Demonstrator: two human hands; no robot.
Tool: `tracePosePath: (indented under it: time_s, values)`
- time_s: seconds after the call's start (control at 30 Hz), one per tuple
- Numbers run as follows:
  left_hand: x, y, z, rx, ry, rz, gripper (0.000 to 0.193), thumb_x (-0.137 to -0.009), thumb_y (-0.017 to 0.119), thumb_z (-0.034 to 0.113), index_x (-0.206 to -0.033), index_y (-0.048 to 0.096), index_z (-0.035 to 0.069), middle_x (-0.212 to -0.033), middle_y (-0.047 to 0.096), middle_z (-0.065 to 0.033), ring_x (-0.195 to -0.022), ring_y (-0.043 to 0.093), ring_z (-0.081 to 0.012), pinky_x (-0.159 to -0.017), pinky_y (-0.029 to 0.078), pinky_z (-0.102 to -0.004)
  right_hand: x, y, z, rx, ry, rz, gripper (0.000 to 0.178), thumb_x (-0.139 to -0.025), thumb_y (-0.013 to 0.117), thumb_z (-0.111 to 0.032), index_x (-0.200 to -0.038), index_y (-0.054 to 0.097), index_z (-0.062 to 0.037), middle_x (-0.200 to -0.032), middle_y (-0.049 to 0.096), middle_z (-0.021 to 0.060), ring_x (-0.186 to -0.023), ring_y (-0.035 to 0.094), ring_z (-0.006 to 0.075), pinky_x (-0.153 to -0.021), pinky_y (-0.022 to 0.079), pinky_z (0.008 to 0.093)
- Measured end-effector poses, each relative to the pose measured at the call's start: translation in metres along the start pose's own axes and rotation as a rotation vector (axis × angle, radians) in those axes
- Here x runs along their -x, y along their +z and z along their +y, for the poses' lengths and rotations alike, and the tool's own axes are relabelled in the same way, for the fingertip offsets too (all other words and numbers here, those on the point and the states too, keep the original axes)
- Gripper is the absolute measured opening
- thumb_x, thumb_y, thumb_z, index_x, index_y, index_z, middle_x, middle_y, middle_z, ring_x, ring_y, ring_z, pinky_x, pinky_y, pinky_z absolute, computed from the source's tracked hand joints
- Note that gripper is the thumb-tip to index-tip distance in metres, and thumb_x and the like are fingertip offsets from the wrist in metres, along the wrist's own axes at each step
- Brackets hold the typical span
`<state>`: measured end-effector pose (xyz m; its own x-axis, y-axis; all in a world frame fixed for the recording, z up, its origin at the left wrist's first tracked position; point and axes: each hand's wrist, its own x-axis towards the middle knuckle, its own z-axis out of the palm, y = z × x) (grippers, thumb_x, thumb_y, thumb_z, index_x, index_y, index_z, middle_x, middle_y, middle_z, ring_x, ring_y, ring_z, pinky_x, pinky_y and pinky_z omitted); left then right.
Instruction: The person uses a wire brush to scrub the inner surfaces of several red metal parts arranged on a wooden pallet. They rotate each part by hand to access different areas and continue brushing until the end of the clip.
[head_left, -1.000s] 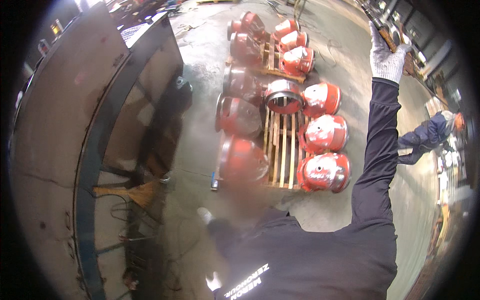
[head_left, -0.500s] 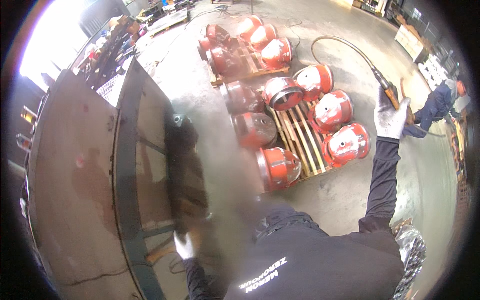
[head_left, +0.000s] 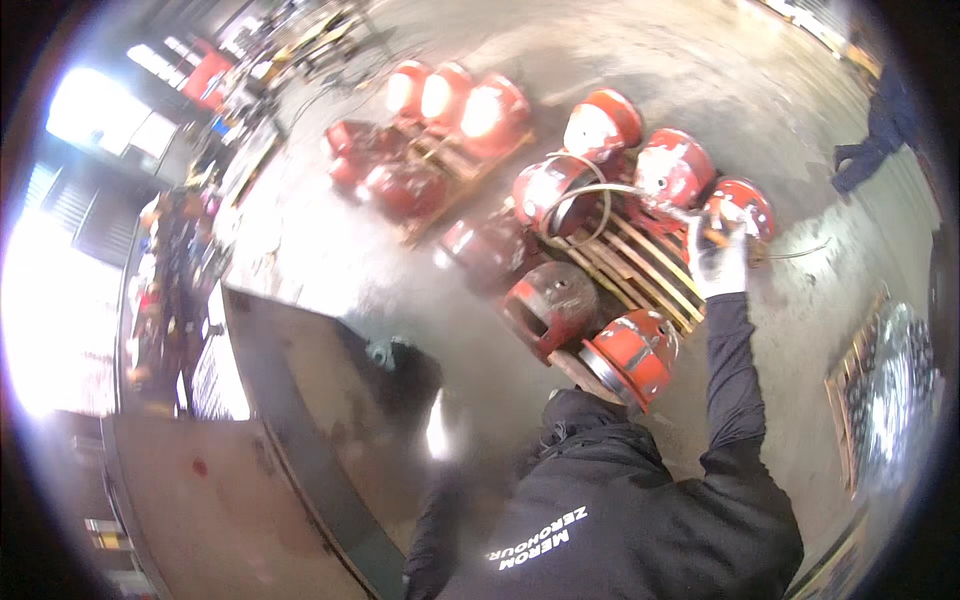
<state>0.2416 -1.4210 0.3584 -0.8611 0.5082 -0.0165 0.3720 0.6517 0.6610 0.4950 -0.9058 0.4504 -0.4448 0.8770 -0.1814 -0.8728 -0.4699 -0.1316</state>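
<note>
Glaring daylight pours through windows [head_left: 100,112] at the upper left, set in a dark wall [head_left: 90,178]. The grey floor [head_left: 795,340] gleams pale near that side and dulls toward the right. Clutter [head_left: 172,285] lines the wall.

Right hand [head_left: 718,264]: housing [head_left: 742,200] directly beyond, limiting forward reach; held hose [head_left: 620,188] loops out leftward, obstructing passage above the pallet [head_left: 625,262]. To its right, free floor [head_left: 800,305] until the wrapped load [head_left: 893,385]. Left hand [head_left: 437,430], blurred: steel box [head_left: 195,490] blocks leftward; open gap rightward, bounded by orange housing [head_left: 640,352]. Co-worker [head_left: 885,125] borders far right.
</note>
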Motion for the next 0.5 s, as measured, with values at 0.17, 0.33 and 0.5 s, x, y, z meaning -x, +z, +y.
tracePosePath:
  time_s: [0.17,0.33,0.5]
  values:
    - [-0.145,-0.030,0.001,0.096,0.048,-0.242,0.064,-0.092,0.078,0.020,-0.147,0.051,0.001,-0.133,0.065,-0.0221,-0.122,0.064,-0.0264,-0.105,0.049,-0.0365,0.016,0.030,0.062,0.104,-0.244,0.003,0.056,-0.096,0.067,-0.052,-0.121,0.058,-0.0026,-0.103,0.069,0.0151,-0.093,0.070,0.0263,-0.082,0.065,0.0353]
    - [-0.290,0.003,0.005,0.431,-0.116,-0.507,0.064,-0.095,0.064,-0.004,-0.155,0.040,0.001,-0.154,0.050,-0.0169,-0.137,0.053,-0.0251,-0.115,0.042,-0.0405,0.026,0.006,0.091,0.101,-0.512,0.234,0.056,-0.097,0.061,-0.059,-0.115,0.059,-0.0059,-0.097,0.067,0.0103,-0.082,0.069,0.0210,-0.072,0.064,0.0310]
    - [-0.418,0.034,0.021,0.046,0.305,-0.710,0.069,-0.096,0.073,0.017,-0.153,0.041,-0.003,-0.142,0.059,-0.0219,-0.125,0.060,-0.0277,-0.103,0.050,-0.0401,-0.007,-0.019,0.184,0.184,-0.674,0.779,0.060,-0.099,0.054,-0.065,-0.109,0.062,-0.0058,-0.092,0.064,0.0059,-0.078,0.068,0.0181,-0.071,0.062,0.0325]
